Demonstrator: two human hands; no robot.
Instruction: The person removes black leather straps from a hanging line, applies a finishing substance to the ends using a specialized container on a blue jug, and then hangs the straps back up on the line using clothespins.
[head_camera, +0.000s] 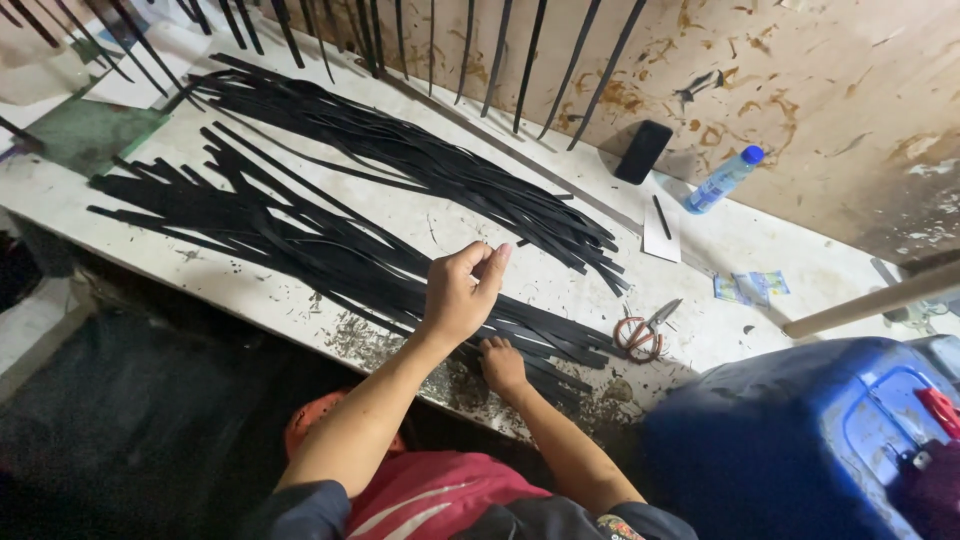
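Blue bin (800, 440) & hanging strips (520, 60) cut off by frame edges.

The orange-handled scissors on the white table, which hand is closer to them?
Right. The right hand rests on the black strips at the table's near edge, just left of the orange-handled scissors. The left hand is raised above the strips, farther from them.

A stained white worktable (250, 290) stands against a glue-streaked brown board wall (820, 90), dark floor (120, 440) below
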